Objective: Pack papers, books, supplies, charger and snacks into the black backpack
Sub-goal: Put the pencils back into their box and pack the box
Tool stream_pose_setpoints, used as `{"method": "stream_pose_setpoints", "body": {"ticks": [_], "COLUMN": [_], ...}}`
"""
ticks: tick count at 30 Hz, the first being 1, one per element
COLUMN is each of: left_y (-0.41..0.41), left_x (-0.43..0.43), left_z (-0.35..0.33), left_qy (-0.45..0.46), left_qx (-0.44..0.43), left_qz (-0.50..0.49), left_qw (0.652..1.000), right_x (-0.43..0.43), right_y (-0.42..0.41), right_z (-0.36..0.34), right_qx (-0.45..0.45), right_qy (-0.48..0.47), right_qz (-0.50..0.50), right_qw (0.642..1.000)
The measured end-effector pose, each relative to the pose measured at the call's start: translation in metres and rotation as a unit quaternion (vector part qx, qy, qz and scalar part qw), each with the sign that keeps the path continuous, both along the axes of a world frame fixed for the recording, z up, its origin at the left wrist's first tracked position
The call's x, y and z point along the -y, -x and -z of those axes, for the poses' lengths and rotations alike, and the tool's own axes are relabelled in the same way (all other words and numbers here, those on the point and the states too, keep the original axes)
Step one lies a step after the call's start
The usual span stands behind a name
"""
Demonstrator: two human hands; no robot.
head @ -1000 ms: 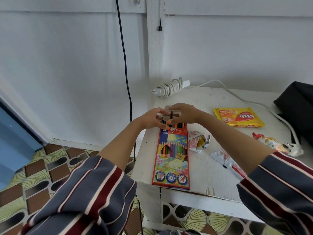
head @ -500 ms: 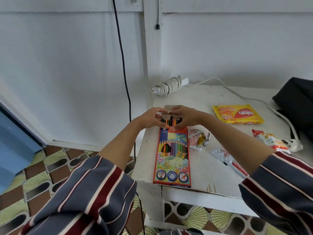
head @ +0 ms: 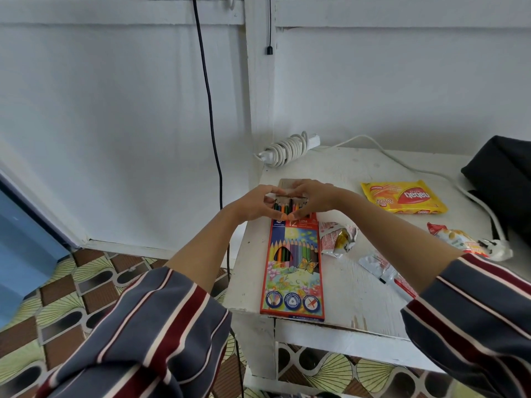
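A red box of coloured pencils (head: 293,265) lies flat near the white table's left front corner, its far end open with pencil ends showing and its flap folded back. My left hand (head: 254,203) and my right hand (head: 311,196) meet at that open end, fingers curled round the box mouth and the pencil ends. The black backpack (head: 505,179) sits at the table's right edge, partly out of frame. A yellow snack pack (head: 402,196), a crumpled wrapper (head: 337,238), small sachets (head: 385,271) and another snack bag (head: 454,238) lie on the table.
A white power strip wound in its cord (head: 287,149) rests at the table's back left corner; its cable runs right to a white plug (head: 495,248). A black cable (head: 211,116) hangs down the wall. The white table (head: 359,305) ends at my left; patterned floor below.
Both hands have stayed at the box's far end; the pencil ends between my fingers show more now than a second ago. The view has shifted slightly.
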State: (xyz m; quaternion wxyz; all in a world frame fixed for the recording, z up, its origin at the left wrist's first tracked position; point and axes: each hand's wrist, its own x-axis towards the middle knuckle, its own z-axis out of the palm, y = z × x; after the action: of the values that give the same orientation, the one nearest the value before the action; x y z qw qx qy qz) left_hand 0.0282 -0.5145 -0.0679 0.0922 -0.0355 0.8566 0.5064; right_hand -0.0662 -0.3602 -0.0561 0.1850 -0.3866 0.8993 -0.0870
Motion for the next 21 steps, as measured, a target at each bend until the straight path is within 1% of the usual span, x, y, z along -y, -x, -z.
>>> {"method": "stream_pose_setpoints", "body": {"ticks": [4, 7, 11, 15, 16, 21], "left_y": [0.0, 0.002, 0.003, 0.005, 0.006, 0.006], "left_x": [0.0, 0.0, 0.001, 0.0, 0.0, 0.0], "left_z": [-0.002, -0.001, -0.002, -0.003, -0.003, -0.002], "left_qy": [0.002, 0.018, 0.028, 0.038, 0.04, 0.039], "left_qx": [0.0, -0.001, 0.006, 0.011, 0.013, 0.015], "left_qz": [0.011, 0.016, 0.018, 0.018, 0.018, 0.014], "left_qw": [1.0, 1.0, 0.999, 0.999, 0.999, 0.999], "right_x": [0.005, 0.007, 0.01, 0.013, 0.013, 0.013], "right_y": [0.003, 0.004, 0.004, 0.001, 0.0, 0.006], "right_z": [0.006, 0.009, 0.008, 0.003, 0.002, 0.005], "right_qx": [-0.016, -0.006, -0.01, -0.058, -0.058, 0.0], "right_qy": [0.029, 0.071, 0.054, 0.017, 0.013, 0.021], "right_qz": [0.026, 0.081, 0.103, 0.093, 0.09, 0.092], "right_qw": [0.999, 0.994, 0.993, 0.994, 0.994, 0.996]}}
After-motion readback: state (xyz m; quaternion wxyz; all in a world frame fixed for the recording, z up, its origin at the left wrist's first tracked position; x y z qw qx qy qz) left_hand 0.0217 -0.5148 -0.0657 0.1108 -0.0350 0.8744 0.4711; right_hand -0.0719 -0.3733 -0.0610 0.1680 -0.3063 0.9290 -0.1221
